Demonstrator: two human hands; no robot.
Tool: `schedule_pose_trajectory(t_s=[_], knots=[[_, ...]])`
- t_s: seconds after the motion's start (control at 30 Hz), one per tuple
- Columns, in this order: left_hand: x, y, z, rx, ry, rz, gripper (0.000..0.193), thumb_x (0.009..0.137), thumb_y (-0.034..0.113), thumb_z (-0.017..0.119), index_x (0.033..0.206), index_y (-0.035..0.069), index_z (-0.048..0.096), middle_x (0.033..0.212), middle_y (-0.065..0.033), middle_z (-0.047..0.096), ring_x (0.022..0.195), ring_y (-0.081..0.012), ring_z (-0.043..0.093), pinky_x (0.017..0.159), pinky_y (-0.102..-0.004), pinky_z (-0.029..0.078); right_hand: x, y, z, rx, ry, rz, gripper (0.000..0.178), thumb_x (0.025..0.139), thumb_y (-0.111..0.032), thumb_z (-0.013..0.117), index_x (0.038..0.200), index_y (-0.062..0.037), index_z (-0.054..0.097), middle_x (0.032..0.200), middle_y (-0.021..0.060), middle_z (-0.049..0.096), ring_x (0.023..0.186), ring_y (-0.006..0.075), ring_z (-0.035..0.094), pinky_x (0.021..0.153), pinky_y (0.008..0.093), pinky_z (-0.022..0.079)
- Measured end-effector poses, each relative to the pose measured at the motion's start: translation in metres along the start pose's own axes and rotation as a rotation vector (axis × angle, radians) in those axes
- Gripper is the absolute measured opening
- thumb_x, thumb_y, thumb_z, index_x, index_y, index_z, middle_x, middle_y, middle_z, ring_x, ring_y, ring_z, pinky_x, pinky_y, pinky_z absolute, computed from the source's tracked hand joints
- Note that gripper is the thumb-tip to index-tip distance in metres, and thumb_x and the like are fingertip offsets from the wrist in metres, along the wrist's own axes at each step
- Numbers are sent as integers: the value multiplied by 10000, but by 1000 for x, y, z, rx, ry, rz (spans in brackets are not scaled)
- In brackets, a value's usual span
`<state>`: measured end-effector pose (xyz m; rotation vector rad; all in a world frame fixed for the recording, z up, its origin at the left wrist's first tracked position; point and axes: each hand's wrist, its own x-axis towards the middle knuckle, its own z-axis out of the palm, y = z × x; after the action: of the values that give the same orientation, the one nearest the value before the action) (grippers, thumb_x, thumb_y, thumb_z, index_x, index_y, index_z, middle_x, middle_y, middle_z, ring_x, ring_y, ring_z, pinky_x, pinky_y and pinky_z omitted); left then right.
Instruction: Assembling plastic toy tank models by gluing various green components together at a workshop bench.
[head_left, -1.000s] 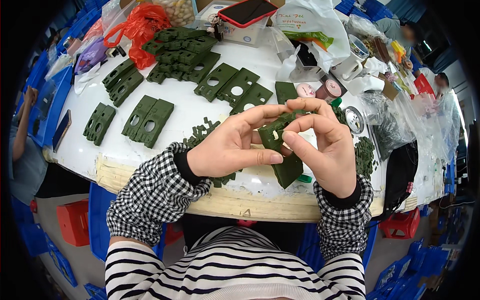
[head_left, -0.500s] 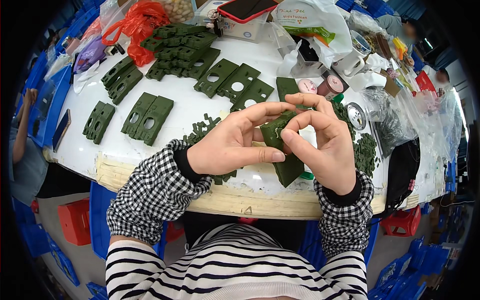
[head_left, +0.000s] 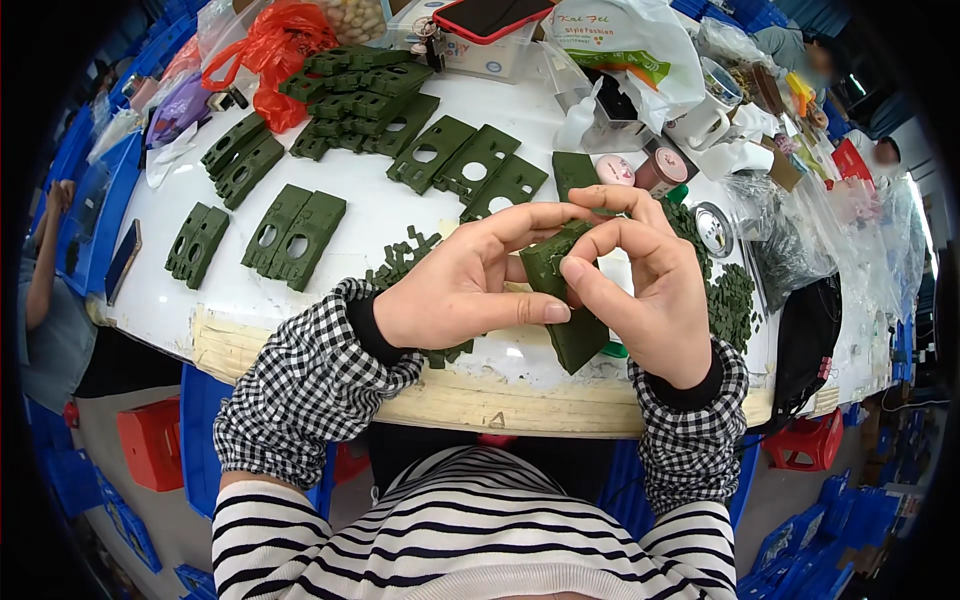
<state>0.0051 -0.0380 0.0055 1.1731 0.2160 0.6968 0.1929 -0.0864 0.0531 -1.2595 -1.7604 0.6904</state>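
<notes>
Above the table's near edge, both my hands are at one dark green plastic model tank hull part (head_left: pixel 541 263), held tilted. My left hand (head_left: pixel 445 290) has it between thumb and fingers from the left. On the right, my right hand (head_left: pixel 645 285) bends its thumb and index finger to the part's upper edge; any small piece pinched there is hidden. A dark green flat panel (head_left: pixel 577 345) shows below; I cannot tell whether it belongs to the held part. Small green pieces (head_left: pixel 405 258) lie beyond my left wrist, and another heap (head_left: pixel 732 305) lies right of my right hand.
Hull parts with round holes lie in rows (head_left: pixel 295 235) and a stack (head_left: pixel 370 95) at far left. A red bag (head_left: pixel 272 60), a phone (head_left: pixel 492 15), a white bag (head_left: pixel 630 45), round tins (head_left: pixel 662 172) and a mug (head_left: pixel 702 125) line the back. Clear plastic bags (head_left: pixel 775 235) lie right.
</notes>
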Motion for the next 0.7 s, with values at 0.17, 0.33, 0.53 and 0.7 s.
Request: schedule_pose_trajectory(t_s=[0.17, 0.33, 0.53, 0.7], knots=[[0, 0, 1, 18, 6, 14, 710, 837, -64, 656, 1456, 2, 317, 1460, -165, 388, 1098, -110, 574, 793, -225, 562, 0, -1, 0, 7, 0, 7, 90, 741, -117, 742, 779, -60, 683, 1142, 144, 605, 1110, 267, 542, 993, 390, 390], [0, 0, 1, 10, 15, -11, 702, 837, -67, 653, 1452, 5, 323, 1462, -168, 385, 1059, -100, 593, 768, -215, 563, 0, 0, 2, -24, 13, -4, 91, 735, -110, 741, 775, -56, 680, 1132, 138, 607, 1099, 267, 547, 979, 382, 404], [1, -1, -1, 21, 15, -5, 697, 835, -68, 656, 1446, 4, 328, 1458, -173, 389, 1021, -88, 603, 732, -200, 559, 0, 1, 3, -37, 22, -20, 92, 731, -102, 738, 770, -49, 673, 1121, 137, 609, 1084, 270, 555, 967, 377, 414], [0, 0, -2, 36, 4, -17, 702, 836, -61, 662, 1447, 0, 321, 1457, -172, 390, 1012, -79, 601, 724, -197, 558, 0, 0, 5, -24, 28, -10, 91, 733, -102, 734, 767, -48, 670, 1114, 142, 611, 1082, 270, 560, 966, 380, 414]])
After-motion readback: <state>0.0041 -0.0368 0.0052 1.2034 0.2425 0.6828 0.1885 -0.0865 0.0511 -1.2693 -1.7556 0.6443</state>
